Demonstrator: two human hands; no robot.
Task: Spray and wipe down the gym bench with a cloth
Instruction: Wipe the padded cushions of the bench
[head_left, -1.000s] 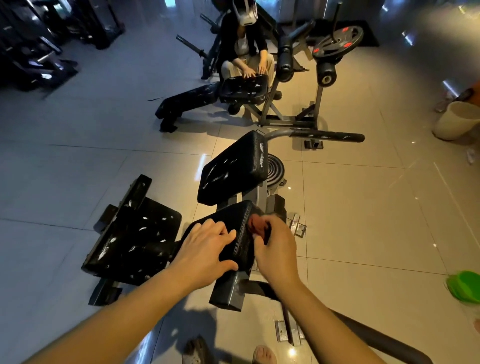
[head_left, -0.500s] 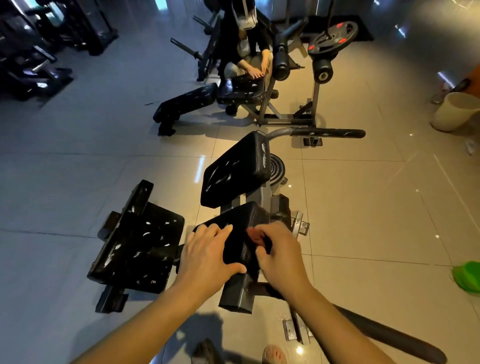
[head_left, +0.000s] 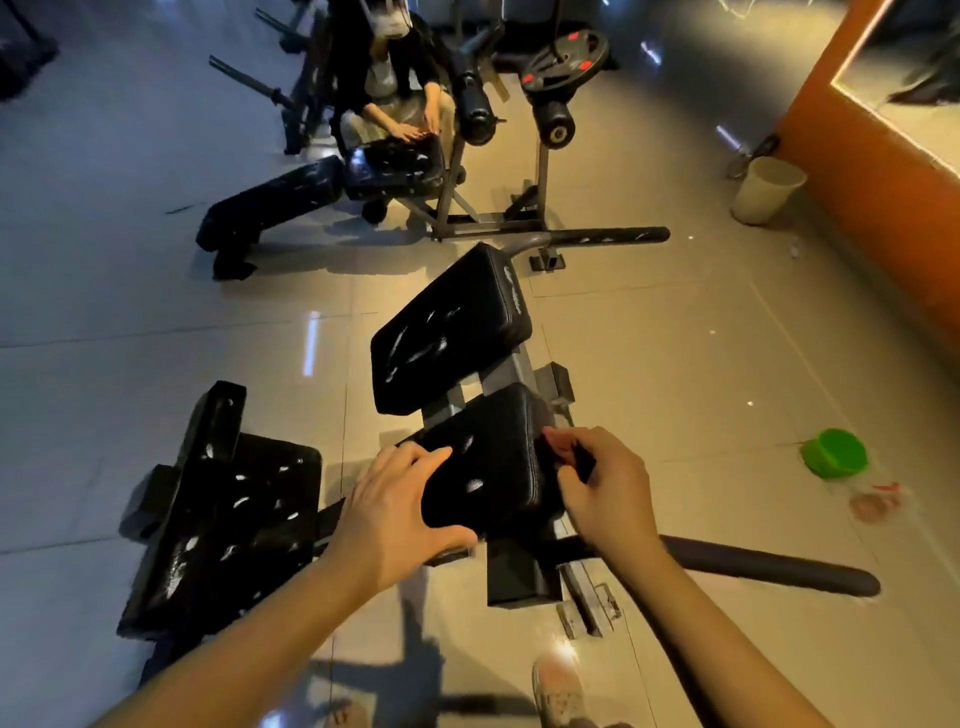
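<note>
The gym bench has several black pads with white streaks. My left hand (head_left: 395, 509) rests flat on the left near corner of the nearest pad (head_left: 493, 467), thumb along its near edge. My right hand (head_left: 608, 488) pinches a dark red cloth (head_left: 553, 444) against that pad's right side; most of the cloth is hidden by my fingers. A tilted pad (head_left: 447, 332) stands just beyond, and a wide pad (head_left: 228, 519) lies to the left.
A padded handle bar (head_left: 769, 564) sticks out to the right below my right arm. A green-topped object (head_left: 834, 452) sits on the tiles at right. Farther off are a white bucket (head_left: 766, 189), an orange wall (head_left: 883, 182) and a seated person (head_left: 395, 93) at another bench.
Both hands stay on the same pad. My right hand has slid a little along the pad's right side with the cloth, and less cloth shows. The view has swung rightward.
</note>
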